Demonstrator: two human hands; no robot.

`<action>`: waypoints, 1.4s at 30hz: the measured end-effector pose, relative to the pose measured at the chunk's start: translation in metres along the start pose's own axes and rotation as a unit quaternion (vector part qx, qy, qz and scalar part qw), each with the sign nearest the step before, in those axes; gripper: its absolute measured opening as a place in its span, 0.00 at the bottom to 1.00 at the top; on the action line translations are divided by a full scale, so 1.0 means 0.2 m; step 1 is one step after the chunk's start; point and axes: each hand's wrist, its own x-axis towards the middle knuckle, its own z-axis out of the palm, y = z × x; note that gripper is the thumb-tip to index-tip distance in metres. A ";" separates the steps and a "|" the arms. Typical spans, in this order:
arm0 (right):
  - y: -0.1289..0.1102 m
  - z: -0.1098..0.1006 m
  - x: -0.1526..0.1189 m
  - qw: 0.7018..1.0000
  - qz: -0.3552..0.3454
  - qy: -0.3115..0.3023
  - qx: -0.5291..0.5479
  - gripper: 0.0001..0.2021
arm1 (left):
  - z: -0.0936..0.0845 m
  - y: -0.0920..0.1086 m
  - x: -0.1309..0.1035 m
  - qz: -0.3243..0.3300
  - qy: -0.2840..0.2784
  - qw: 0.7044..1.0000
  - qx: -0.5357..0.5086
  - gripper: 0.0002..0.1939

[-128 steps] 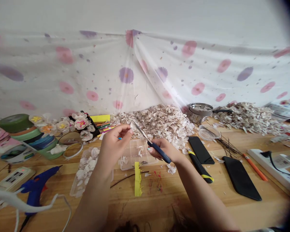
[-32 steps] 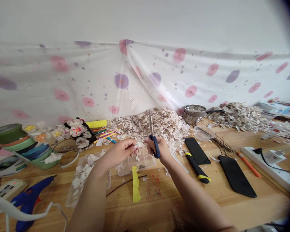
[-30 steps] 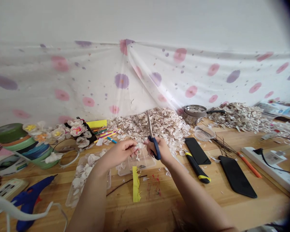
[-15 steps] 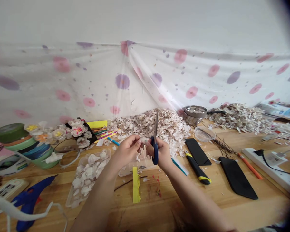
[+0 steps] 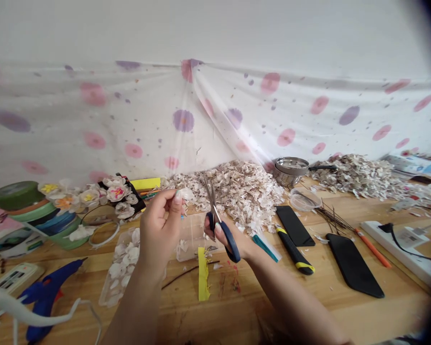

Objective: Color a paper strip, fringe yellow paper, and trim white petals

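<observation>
Between thumb and fingertips, my left hand (image 5: 162, 215) pinches a small white petal (image 5: 187, 194). To its right, my right hand (image 5: 225, 235) is closed around the blue handles of the scissors (image 5: 212, 201), whose blades point up and are slightly parted. The blades do not touch the petal. Behind both hands lies a large heap of whitish petals (image 5: 240, 187). A clear tray of white petals (image 5: 120, 270) is partly hidden by my left forearm. Below the hands, a fringed yellow strip (image 5: 203, 278) lies beside a thin brown twig.
A blue glue gun (image 5: 45, 299), stacked tape rolls (image 5: 53, 220) and finished flowers (image 5: 88, 196) are at the left. To the right are a black-yellow cutter (image 5: 293, 251), dark flat slabs (image 5: 354, 263), an orange stick, a power strip (image 5: 405, 254) and metal bowls (image 5: 290, 167).
My hands have moved apart: the left went left and up with the petal, the right went slightly down. The scissors have tilted to the left and their blades have parted.
</observation>
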 end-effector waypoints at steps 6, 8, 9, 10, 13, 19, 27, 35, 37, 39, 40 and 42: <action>-0.06 0.00 -0.01 0.996 0.002 -0.084 0.027 0.27 | -0.01 -0.02 0.00 0.033 -0.023 0.998 0.045 0.06; -0.07 0.00 -0.01 0.996 0.013 -0.078 0.039 0.28 | -0.01 -0.03 0.00 0.037 -0.036 0.997 0.057 0.06; -0.06 0.00 -0.01 0.996 0.018 -0.072 0.044 0.28 | -0.01 -0.03 0.00 0.039 -0.044 0.996 0.062 0.06; -0.06 0.00 -0.01 0.996 0.022 -0.067 0.048 0.29 | -0.01 -0.04 0.00 0.041 -0.050 0.996 0.067 0.06; -0.06 -0.01 -0.01 0.995 0.039 -0.064 0.066 0.30 | -0.01 -0.03 0.00 0.049 -0.065 0.994 0.077 0.06; -0.09 -0.03 0.00 0.992 0.067 -0.070 0.079 0.29 | -0.01 -0.02 0.01 0.045 -0.077 0.991 0.094 0.07; -0.11 -0.05 0.01 0.989 0.095 -0.072 0.086 0.28 | -0.02 -0.01 0.01 0.021 -0.091 0.990 0.102 0.10; -0.11 -0.10 0.01 0.988 0.112 -0.091 0.059 0.27 | -0.05 -0.04 0.03 0.005 -0.095 0.992 0.088 0.10; -0.11 -0.11 0.01 0.987 0.114 -0.094 0.054 0.27 | -0.05 -0.05 0.03 0.000 -0.096 0.992 0.082 0.10; -0.10 -0.12 0.00 0.987 0.117 -0.100 0.049 0.27 | -0.05 -0.05 0.04 -0.005 -0.094 0.992 0.084 0.10; -0.09 -0.12 0.00 0.986 0.120 -0.104 0.046 0.27 | -0.05 -0.05 0.04 -0.008 -0.095 0.992 0.084 0.11; -0.08 -0.13 0.00 0.985 0.131 -0.107 0.041 0.27 | -0.06 -0.06 0.04 -0.015 -0.099 0.991 0.084 0.11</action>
